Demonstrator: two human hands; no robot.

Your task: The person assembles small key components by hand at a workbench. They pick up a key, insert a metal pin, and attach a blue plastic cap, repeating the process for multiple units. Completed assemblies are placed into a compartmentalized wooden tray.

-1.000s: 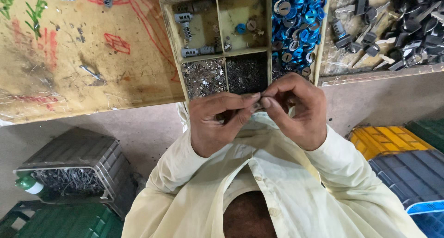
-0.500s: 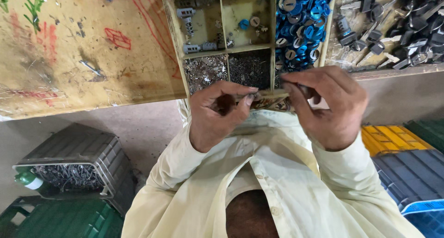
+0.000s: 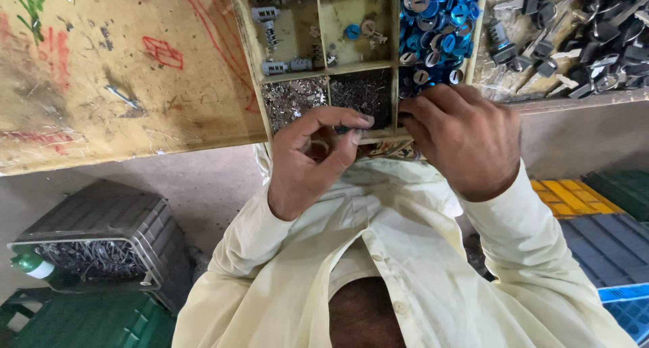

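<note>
**Both hands at the front edge of the parts tray**

Scuffed yellow counter (image 3: pixel 101 98), marked with red and green scribbles, filled the top of my view, and a wooden divided tray (image 3: pixel 323 79) sat on it. Its upper compartments held a few grey lock cylinders (image 3: pixel 274 67); the two lower ones were heaped with small metal bits (image 3: pixel 292 99). A side bin beside them was full of blue round caps (image 3: pixel 436 23), and further along lay a pile of black-headed keys (image 3: pixel 595 37).

My left hand (image 3: pixel 307 162) hung just in front of the tray's near edge, thumb and forefinger pinched together on something small and dark; I could not tell what it was. My right hand (image 3: pixel 466 142) rested against the same edge below the blue caps, fingers curled down; whether its grip held anything I could not tell, since the back of the hand hid the fingertips. The two hands were close but not touching.

Below the counter I saw a grey crate (image 3: pixel 101 233) holding metal scrap, a green crate (image 3: pixel 88 321), and yellow and blue crates (image 3: pixel 574 199) on the other side.
</note>
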